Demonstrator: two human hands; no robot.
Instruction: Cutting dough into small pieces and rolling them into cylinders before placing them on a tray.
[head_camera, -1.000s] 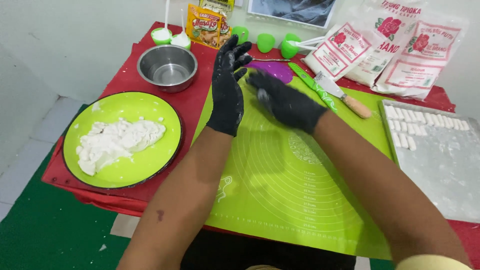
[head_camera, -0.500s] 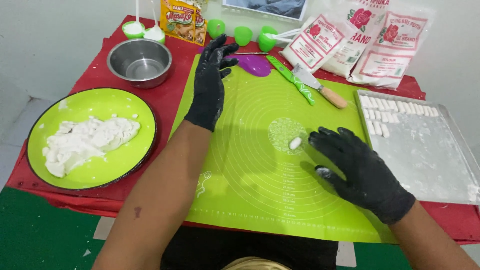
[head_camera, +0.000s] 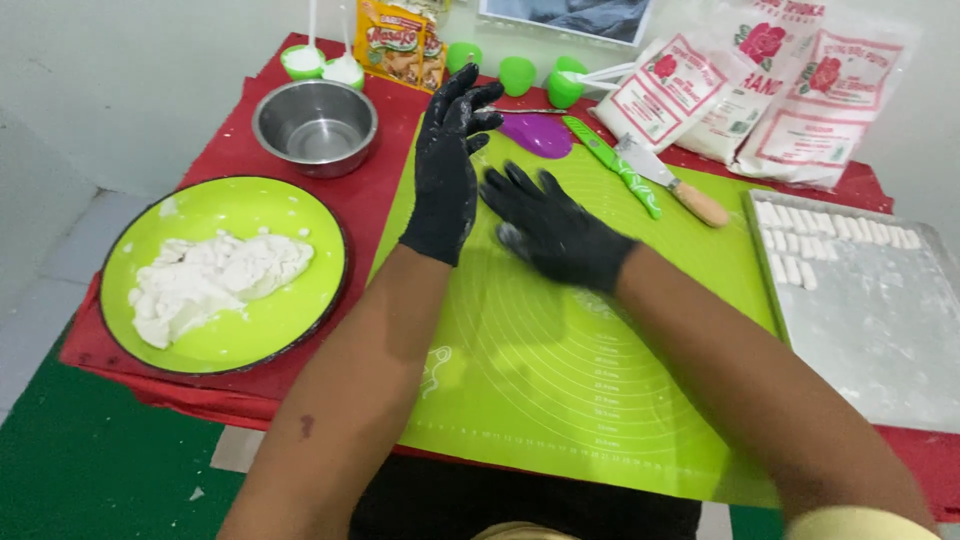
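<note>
1. Two gloved hands work over the green silicone mat, which fills the table under both your forearms; keep the rolling on its bare middle.
2. Right of your right hand, the floured tray holds cut dough pieces along its far edge.
3. Left of your left hand, the green plate holds the dough lump.
4. Your right hand lies flat, fingers spread, gripping nothing visible; press evenly, I'd say.
5. Your left hand stands open and empty, just beside it.

Plate left of mat; tray right; bowl behind plate.
</note>
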